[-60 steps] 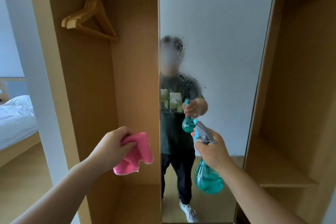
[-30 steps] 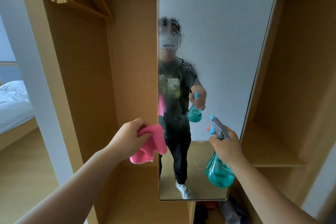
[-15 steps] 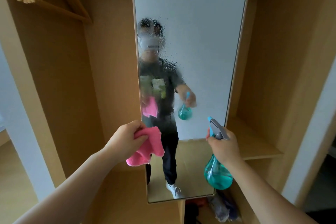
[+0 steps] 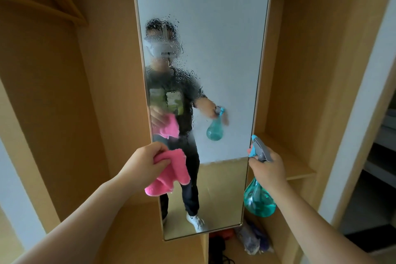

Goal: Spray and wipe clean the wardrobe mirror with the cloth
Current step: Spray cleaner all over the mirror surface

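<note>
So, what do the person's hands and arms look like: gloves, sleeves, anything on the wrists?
Left hand and right hand are both bare: no gloves, rings or watch visible. The forearms are uncovered down to the frame's edge. The mirror reflects a dark short-sleeved T-shirt with a light print.

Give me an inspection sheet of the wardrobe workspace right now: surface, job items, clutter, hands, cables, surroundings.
Surface: mirror carries droplets over its left and middle part.
Job's things: pink cloth hangs bunched in front of the mirror's lower left; whether it touches the glass cannot be told. Teal spray bottle sits at the mirror's right edge, nozzle up.
Clutter: soft bundles on the wardrobe floor below the mirror.
Grippers: left hand grips the cloth; right hand grips the bottle's neck.
Cables: a dark cord-like shape under the mirror, too unclear to confirm.
Surroundings: wooden hangers upper left; wardrobe shelf at right.
</note>
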`<move>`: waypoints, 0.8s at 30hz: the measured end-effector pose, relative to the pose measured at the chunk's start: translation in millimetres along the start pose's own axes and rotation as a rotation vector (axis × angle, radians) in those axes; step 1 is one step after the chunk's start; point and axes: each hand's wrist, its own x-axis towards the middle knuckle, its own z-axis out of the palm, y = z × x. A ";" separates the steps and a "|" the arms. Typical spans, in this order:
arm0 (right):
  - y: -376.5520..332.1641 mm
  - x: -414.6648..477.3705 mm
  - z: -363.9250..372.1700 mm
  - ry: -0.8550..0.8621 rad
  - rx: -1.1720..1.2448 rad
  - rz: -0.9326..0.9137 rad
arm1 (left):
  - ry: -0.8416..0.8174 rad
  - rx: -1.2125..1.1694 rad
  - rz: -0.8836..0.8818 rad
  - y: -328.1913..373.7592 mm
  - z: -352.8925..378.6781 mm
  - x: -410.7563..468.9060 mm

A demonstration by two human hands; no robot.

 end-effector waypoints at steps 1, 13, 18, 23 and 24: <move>1.3 -0.4 -2.0 0.010 -0.004 0.001 | -0.005 0.000 0.004 1.0 1.4 0.6; 18.8 -21.1 -17.5 -0.046 0.003 0.049 | -0.058 -0.014 0.001 1.6 22.1 -2.8; 32.8 -31.4 -17.6 -0.058 -0.003 0.112 | -0.087 -0.008 -0.010 -2.4 31.7 -10.0; 47.5 -38.0 -13.3 -0.073 -0.017 0.160 | -0.112 -0.025 -0.027 -4.4 41.8 -18.5; 50.5 -39.5 -11.8 -0.075 -0.021 0.165 | -0.119 -0.024 -0.030 -5.2 44.1 -20.4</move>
